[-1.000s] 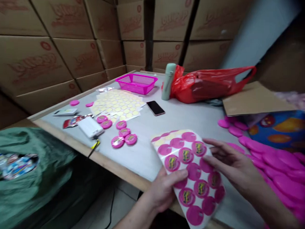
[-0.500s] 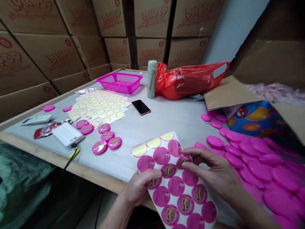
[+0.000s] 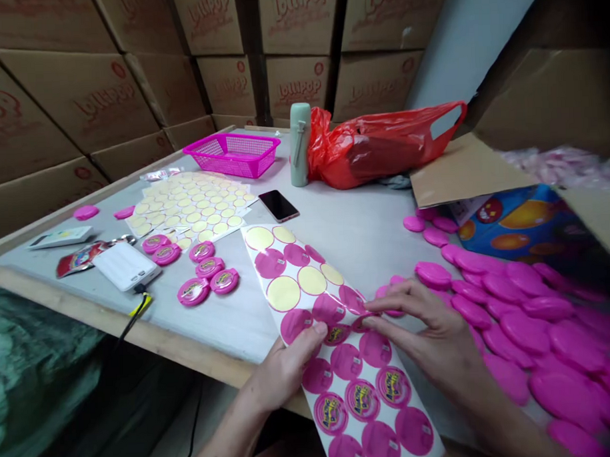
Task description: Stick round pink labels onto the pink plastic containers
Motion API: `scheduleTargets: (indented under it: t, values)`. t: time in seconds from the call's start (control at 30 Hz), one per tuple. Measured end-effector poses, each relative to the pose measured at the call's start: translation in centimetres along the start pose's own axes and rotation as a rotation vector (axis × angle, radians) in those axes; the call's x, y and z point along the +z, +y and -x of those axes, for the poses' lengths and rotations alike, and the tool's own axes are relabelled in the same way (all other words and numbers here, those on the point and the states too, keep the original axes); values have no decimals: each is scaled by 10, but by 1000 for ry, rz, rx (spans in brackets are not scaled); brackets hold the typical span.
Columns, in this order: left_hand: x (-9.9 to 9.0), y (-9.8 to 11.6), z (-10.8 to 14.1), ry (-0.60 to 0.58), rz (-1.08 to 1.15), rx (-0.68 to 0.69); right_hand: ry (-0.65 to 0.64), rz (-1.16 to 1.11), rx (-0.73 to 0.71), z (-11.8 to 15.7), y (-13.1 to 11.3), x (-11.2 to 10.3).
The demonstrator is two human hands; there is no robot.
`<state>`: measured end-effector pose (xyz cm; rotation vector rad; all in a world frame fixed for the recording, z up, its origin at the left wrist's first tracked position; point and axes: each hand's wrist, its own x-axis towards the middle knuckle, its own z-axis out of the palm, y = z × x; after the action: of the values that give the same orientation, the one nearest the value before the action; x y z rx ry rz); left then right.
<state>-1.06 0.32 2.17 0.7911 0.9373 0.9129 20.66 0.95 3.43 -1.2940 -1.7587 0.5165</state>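
Note:
A long sheet of round pink stickers (image 3: 347, 364) slants across the front of the table, its far end lying toward the phone. Yellow blank circles show near its upper part, where stickers are gone. My left hand (image 3: 285, 372) grips its left edge, thumb on top. At the right edge my right hand (image 3: 423, 324) pinches the sheet with thumb and fingertips beside a patterned sticker, and the sheet bends there. Whether a sticker is lifting is too small to tell. Left of the sheet sit several pink round cases (image 3: 209, 267) with stickers on them.
Plain pink cases (image 3: 528, 321) pile up at the right before an open carton (image 3: 467, 166). Farther back stand a pink basket (image 3: 232, 154), a green flask (image 3: 299, 145) and a red bag (image 3: 382, 149). A phone (image 3: 279, 206), used sheets (image 3: 189, 206) and a corded power bank (image 3: 126, 266) lie about.
The sheet's far end has unfolded away from me, showing more yellow circles and another row of stickers. Both hands keep hold near the same spots; the view has tilted slightly.

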Motion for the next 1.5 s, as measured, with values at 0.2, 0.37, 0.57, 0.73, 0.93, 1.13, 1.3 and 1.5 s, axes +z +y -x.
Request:
scheduleTargets:
  t: [0.2,0.37,0.57,0.73,0.93,1.13,1.3,1.5]
  values:
    - [11,0,-12,129,324,-189,87,291,-315,7,10,8]
    - [10,2,-16,149,411,-217,90,345,-411,1,18,15]
    - [10,-1,-16,128,417,-167,60,375,-383,-2,21,18]
    - [9,2,-22,198,457,-187,8,378,-480,2,15,20]
    - [8,1,-25,304,444,-105,-83,81,-535,9,-3,8]
    - [7,-9,-19,52,245,7,-42,181,-374,5,0,22]
    - [6,-7,-19,-17,124,112,-36,179,-230,4,0,29]
    - [10,-6,-22,54,149,144,-5,290,-420,7,-1,33]
